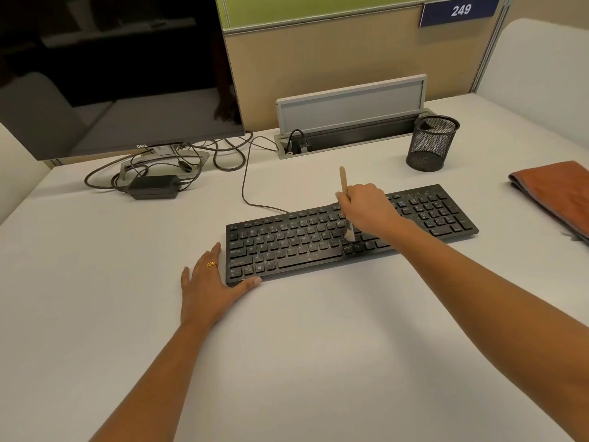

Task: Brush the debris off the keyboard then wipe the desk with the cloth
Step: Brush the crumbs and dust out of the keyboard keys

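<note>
Right hand fingers pinch brush on keyboard, frame centre | left hand spread flat, thumb at its corner | cloth right edge (folded) | risk: hard strokes could drive debris between keys

The white desk bears a keyboard, cloth, mesh cup, power adapter — and monitor stand.

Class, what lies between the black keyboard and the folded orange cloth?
Nothing: only bare white desk separates the black keyboard from the folded orange cloth, in the head view.
</note>
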Demonstrator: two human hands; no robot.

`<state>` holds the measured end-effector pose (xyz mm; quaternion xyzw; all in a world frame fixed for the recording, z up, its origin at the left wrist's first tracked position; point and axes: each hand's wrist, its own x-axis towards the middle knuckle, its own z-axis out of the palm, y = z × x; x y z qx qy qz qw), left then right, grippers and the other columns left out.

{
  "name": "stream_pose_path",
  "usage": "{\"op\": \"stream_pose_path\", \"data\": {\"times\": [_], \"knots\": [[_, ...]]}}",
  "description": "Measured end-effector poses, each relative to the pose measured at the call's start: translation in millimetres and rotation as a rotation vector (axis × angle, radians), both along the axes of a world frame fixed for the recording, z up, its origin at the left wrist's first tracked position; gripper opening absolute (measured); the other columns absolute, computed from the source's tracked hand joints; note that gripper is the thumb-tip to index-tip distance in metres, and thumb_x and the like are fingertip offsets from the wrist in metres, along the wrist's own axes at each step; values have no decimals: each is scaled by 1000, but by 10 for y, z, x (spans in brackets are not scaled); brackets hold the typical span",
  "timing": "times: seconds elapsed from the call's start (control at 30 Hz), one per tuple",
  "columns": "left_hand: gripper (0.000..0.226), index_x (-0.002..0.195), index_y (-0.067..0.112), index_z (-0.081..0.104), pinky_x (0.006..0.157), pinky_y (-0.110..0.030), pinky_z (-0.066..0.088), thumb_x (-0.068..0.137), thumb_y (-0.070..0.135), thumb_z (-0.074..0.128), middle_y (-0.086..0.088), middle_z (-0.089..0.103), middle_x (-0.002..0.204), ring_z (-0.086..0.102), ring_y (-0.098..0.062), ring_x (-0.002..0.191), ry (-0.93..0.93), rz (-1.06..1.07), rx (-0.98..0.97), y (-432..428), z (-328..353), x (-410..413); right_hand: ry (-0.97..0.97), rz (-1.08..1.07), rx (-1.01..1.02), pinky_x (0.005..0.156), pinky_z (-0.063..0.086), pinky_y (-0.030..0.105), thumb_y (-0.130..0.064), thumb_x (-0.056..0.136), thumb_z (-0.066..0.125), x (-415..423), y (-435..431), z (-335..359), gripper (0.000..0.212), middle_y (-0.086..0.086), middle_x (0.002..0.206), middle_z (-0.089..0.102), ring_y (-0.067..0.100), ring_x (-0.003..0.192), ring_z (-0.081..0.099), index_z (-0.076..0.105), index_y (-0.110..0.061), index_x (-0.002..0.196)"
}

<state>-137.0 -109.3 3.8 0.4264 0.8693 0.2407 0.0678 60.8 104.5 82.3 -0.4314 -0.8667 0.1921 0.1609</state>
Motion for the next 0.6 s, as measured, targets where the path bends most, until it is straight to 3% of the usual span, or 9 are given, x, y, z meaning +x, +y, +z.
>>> {"op": "stream_pose_path", "data": {"times": [0.1,0.3,0.37,0.5,0.6], "knots": [[118,151,17,20,119,-43,3,55,79,51,-1,31,154,23,-15,144,0,1,2,3,1,-1,99,27,-95,54,39,23,-29,101,34,11,-7,21,46,7,74,64,13,57,51,65,2,88],[119,151,16,21,119,-44,4,55,79,51,-1,32,154,23,-16,144,8,0,-1,3,-4,-13,-139,-57,135,60,39,30,-29,102,31,83,34,24,42,11,75,58,25,66,53,61,0,97],[119,151,16,21,119,-44,4,55,79,52,-1,32,153,24,-16,144,9,-1,4,0,-7,-13,-98,-77,159,62,40,32,-29,102,30,104,65,31,43,14,79,62,27,67,54,61,1,97],[119,151,17,20,119,-44,4,55,80,50,-1,32,154,23,-15,144,7,0,2,-2,-6,-17,167,-80,36,65,42,30,-31,101,34,125,69,37,45,10,74,64,23,68,57,65,1,91],[118,151,17,21,119,-44,4,55,79,51,-1,32,153,24,-15,143,11,3,1,-4,-8,-13,124,-46,8,54,38,25,-32,101,35,139,35,-3,46,8,72,63,16,59,53,67,0,91]]}}
